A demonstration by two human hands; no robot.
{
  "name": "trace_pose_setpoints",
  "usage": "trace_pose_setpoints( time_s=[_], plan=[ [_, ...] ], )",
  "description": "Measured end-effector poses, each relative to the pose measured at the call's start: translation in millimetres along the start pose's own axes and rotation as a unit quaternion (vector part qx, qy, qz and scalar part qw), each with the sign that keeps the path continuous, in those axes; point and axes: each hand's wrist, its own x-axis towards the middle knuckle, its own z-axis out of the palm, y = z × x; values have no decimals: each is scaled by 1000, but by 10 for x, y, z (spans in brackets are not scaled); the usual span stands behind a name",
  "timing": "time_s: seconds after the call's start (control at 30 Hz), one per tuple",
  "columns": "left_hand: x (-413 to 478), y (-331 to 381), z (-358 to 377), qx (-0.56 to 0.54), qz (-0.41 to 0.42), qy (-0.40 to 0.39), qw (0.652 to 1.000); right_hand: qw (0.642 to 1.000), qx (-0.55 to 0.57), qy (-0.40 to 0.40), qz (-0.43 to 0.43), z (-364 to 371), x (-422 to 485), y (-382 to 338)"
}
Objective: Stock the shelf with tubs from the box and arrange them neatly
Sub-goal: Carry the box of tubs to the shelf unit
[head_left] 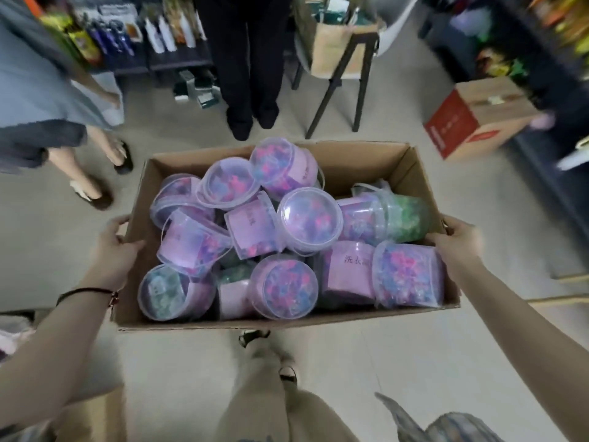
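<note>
At the box (366, 154) ends, walls are gripped by left hand (111, 250) and right hand (459, 240); box should be kept level so piled tubs (306, 221) are not spilled.

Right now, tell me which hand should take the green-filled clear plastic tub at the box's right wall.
Right. That green-filled tub lies beside the right hand gripping the brown cardboard box's edge; the left hand grips the opposite side. Set the box down first.
</note>
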Motion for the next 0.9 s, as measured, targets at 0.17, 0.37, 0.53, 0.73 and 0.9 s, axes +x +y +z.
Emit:
trace_pose_setpoints(
  time_s=[0.17,0.37,0.53,0.73,0.9],
  plan=[
    [780,677,635,59,59,-50,995,996,-5,80,46,-157,405,-95],
    [1645,1573,1411,87,92,-109,986,983,-1,147,110,-230,931,-173],
    [1934,2366,2154,106,138,-157,972,971,11,183,154,-373,1365,-180],
    [2114,3160,3166,123,183,-182,958,954,12,214,208,-711,2088,-104],
    [2218,3904,4298,132,214,-193,948,947,26,242,209,-1123,3040,11]
  ],
)
